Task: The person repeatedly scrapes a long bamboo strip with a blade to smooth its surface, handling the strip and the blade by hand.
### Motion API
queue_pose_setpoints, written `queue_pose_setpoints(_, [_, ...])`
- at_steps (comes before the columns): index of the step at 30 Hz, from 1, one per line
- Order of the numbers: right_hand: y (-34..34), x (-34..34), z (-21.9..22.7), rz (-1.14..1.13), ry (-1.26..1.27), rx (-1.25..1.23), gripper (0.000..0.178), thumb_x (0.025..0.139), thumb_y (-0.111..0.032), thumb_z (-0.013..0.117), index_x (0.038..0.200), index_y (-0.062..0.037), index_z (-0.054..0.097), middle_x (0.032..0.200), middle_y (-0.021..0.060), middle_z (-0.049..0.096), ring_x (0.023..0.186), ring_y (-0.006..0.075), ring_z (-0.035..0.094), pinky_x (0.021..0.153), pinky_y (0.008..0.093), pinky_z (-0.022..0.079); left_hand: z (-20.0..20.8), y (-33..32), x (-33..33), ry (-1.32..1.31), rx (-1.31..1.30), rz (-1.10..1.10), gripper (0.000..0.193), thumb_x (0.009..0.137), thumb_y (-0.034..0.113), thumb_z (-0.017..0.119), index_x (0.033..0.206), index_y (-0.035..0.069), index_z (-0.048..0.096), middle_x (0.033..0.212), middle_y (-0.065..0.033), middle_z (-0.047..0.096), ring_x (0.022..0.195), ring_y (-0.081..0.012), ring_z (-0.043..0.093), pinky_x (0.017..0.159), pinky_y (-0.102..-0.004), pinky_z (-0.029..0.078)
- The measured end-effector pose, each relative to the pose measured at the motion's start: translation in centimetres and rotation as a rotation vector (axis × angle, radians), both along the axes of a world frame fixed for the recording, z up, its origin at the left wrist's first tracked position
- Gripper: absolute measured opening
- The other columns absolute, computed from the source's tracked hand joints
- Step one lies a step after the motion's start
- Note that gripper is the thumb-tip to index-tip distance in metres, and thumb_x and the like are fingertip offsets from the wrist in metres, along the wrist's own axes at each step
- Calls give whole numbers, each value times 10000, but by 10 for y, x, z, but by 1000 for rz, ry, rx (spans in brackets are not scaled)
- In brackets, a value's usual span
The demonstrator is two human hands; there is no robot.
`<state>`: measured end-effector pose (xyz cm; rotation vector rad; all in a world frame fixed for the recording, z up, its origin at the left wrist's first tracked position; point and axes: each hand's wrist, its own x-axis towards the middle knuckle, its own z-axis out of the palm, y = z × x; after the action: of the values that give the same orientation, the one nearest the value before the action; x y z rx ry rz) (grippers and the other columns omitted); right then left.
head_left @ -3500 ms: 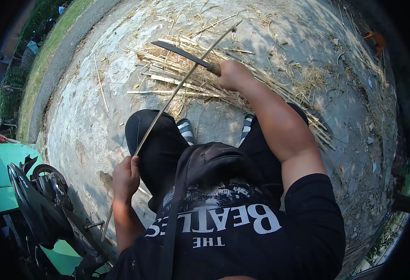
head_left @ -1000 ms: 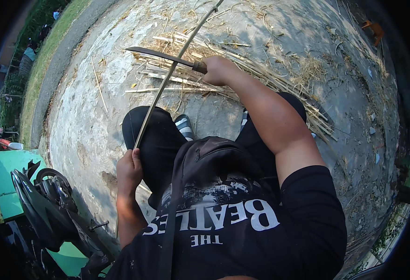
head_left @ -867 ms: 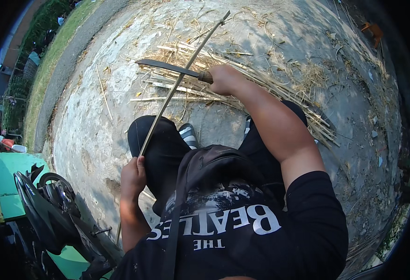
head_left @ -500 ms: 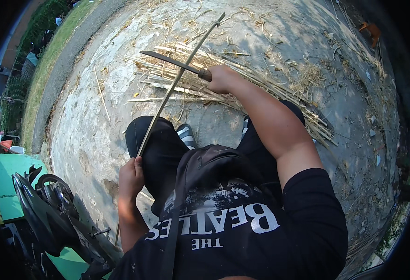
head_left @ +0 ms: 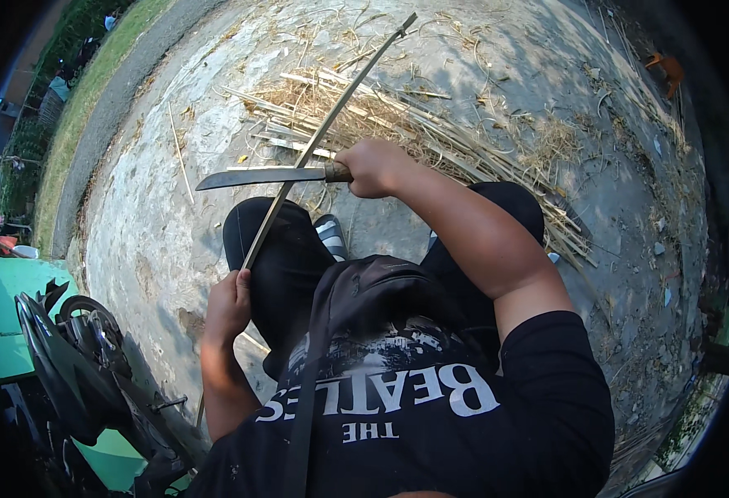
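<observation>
- The ground (head_left: pixel 136 241) is the biggest thing here. It is grey and bumpy, with sun and shade on it, and it spreads all around you.
- A band of green grass (head_left: pixel 72 129) runs along the far left side.
- You sit low with your knees bent and apart. You wear a black shirt (head_left: pixel 472 452) and black trousers (head_left: pixel 285 290).
- A dark motorbike (head_left: pixel 74 378) is at your left, with a light green panel (head_left: pixel 28 282) beside it.
- A messy pile of pale strips (head_left: pixel 389 112) lies on the ground in front of your feet, with dry curly bits around it.
- One long strip (head_left: pixel 324 131) is up in front of you. It slants from your left hand, past your left knee, to above the pile. Its far end has a little knob near the tip.
- A big knife (head_left: pixel 260 176) crosses the long strip near its middle, just past your left knee. Its blade is dark and points left. I cannot tell if the edge touches the strip.
- Your right hand (head_left: pixel 373 168) has its grip closed tight around the knife's brown handle.
- Your left hand (head_left: pixel 228 307) has its grip closed on the long strip, thumb on top, beside your left knee.
- A striped sandal (head_left: pixel 329 236) shows on your left foot.
</observation>
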<state>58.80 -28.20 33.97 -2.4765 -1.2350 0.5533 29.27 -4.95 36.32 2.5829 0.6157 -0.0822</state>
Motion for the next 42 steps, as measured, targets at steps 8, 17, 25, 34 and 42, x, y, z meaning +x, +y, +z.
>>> queue_pose_setpoints(8, [-4, -4, 10, 57, -100, 6, 245, 792, -169, 668, 1029, -157, 730, 1019, 124, 740, 1027, 332, 710, 857, 465, 573, -1, -11, -4, -63, -3, 28, 533, 1113, 395, 427, 820, -31, 556, 704, -263, 578, 674, -481, 570, 604, -509, 417])
queue_pose_setpoints(17, [-16, -11, 16, 32, -153, 64, 232, 783, -166, 683, 1003, -164, 756, 1011, 102, 750, 1015, 315, 720, 858, 458, 577, 20, -18, -14, -21, -27, 62, 515, 1092, 417, 477, 852, -27, 584, 693, -237, 596, 638, -445, 566, 597, -493, 417])
queue_pose_setpoints(25, [-18, -6, 8, 34, -159, 23, 235, 785, -166, 677, 1007, -175, 753, 998, 101, 752, 997, 319, 724, 850, 460, 573, 40, -26, -13, 248, 235, 134, 476, 1049, 455, 544, 953, -7, 611, 795, -262, 670, 816, -512, 647, 696, -568, 463])
queue_pose_setpoints(34, [-18, -2, 5, 59, -93, 23, 228, 782, -177, 689, 1007, -171, 725, 970, 108, 745, 989, 329, 718, 834, 477, 567, 13, -31, -15, 88, 94, 66, 457, 1074, 405, 528, 911, -21, 561, 745, -251, 617, 716, -469, 608, 644, -510, 431])
queue_pose_setpoints(42, [-12, -11, 15, 35, -140, 22, 259, 797, -159, 674, 1048, -152, 738, 1038, 118, 744, 1032, 318, 715, 868, 469, 571, 14, -32, -12, 101, 126, 45, 485, 1072, 436, 514, 899, -16, 545, 794, -275, 620, 803, -518, 607, 685, -546, 440])
